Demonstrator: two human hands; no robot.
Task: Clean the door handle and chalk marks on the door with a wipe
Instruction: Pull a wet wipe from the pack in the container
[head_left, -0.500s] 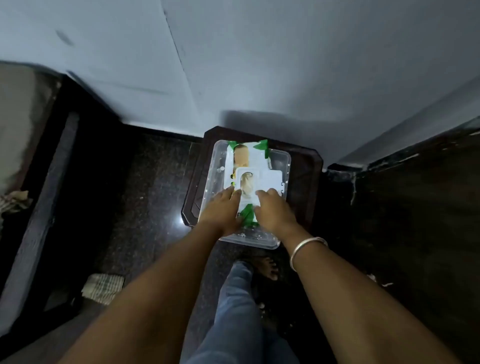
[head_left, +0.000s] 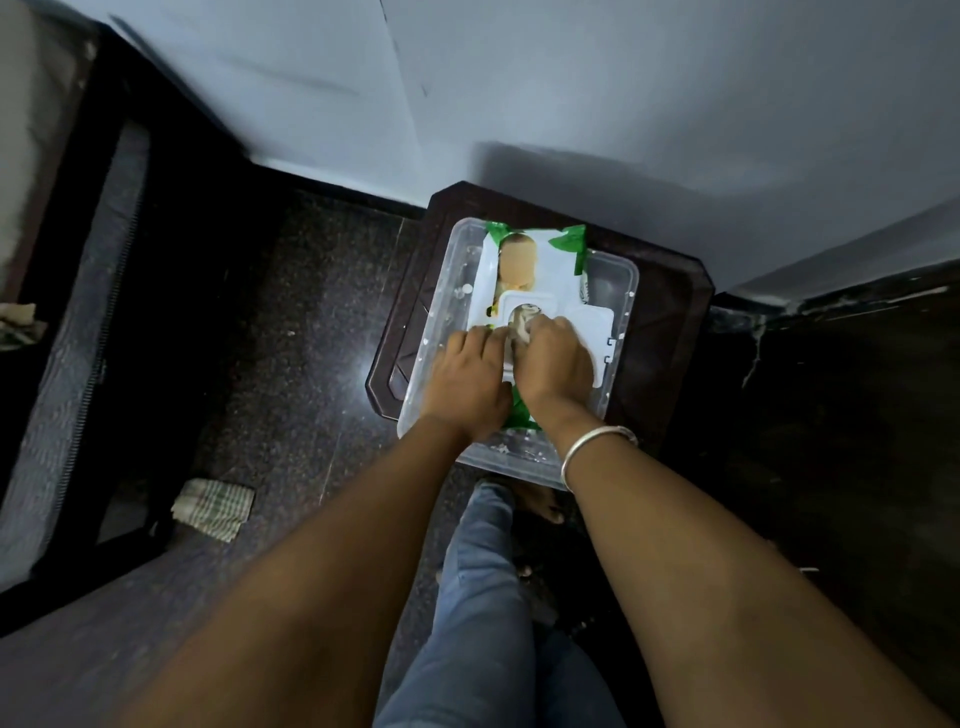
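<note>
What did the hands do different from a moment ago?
The right hand slid up to the opening of the wipe pack and pinched a wipe there. The left hand kept pressing the pack down. Pack and clear tub stayed put.

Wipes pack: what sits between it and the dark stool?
Head view: a clear plastic tub. The wipes pack lies inside it; the tub stands on the stool.

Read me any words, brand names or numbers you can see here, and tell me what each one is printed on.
No text can be read here.
Wet wipes pack: a printed picture and green corners; some small print along its right edge, too blurred to read.
Open flip lid of the pack: blank white.
Clear plastic box: no label visible.
Bangle on the right wrist: no marking visible.
</note>
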